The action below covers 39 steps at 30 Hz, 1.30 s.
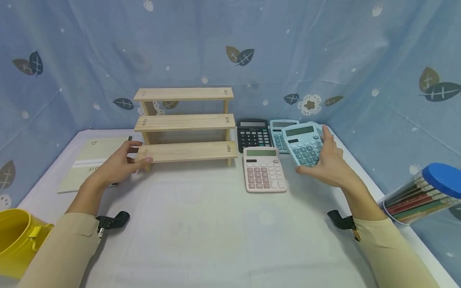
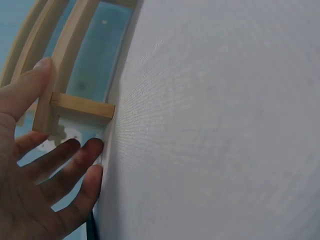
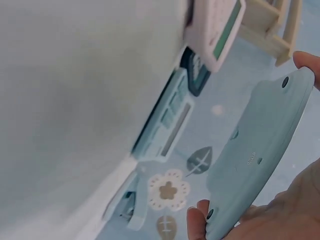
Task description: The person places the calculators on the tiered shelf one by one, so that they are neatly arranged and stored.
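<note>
My left hand [image 1: 120,162] is at the left end of the lowest board of a three-tier wooden stand [image 1: 187,152]. Its thumb lies on the front edge and a finger behind, pinching the board; the other fingers are spread, as the left wrist view shows. My right hand [image 1: 329,164] holds a light blue calculator [image 1: 304,146] by its edges, tilted above the table, its back [image 3: 255,145] towards the right wrist camera. Near it, a pink calculator [image 1: 264,172], a black calculator [image 1: 253,136] and a second light blue calculator [image 1: 279,136] rest beside the stand.
An open notebook [image 1: 90,164] lies left of the stand, partly behind my left hand. A yellow bucket [image 1: 36,248] stands at the near left. At the right edge is a clear jar of pencils [image 1: 414,200] with a blue lid. Patterned blue cloth [image 1: 201,40] hangs behind.
</note>
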Available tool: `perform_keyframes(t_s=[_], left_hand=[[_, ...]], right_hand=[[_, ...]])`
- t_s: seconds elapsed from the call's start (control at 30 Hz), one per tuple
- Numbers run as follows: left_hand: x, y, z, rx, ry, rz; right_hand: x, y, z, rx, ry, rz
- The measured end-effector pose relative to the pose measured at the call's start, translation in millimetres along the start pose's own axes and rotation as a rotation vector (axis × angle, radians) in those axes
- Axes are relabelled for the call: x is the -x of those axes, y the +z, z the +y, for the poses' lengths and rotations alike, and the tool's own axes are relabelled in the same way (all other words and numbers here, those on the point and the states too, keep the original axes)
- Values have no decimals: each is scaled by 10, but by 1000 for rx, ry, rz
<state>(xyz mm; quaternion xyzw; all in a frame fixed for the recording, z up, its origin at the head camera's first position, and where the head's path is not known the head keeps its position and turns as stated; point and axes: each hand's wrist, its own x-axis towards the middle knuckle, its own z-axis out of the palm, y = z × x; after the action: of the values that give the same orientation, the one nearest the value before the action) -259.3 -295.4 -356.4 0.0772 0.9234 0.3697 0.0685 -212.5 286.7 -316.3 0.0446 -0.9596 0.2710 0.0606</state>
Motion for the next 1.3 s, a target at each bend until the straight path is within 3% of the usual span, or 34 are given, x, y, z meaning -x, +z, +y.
perform_keyframes(t_s=[0.67, 1.3], left_hand=[[7, -20, -51, -33, -5, -15], [-9, -47, -22, -68, -72, -50]], right_hand=[[-254, -46, -467, -31, -75, 17], [-522, 10, -1036, -54, -161, -30]])
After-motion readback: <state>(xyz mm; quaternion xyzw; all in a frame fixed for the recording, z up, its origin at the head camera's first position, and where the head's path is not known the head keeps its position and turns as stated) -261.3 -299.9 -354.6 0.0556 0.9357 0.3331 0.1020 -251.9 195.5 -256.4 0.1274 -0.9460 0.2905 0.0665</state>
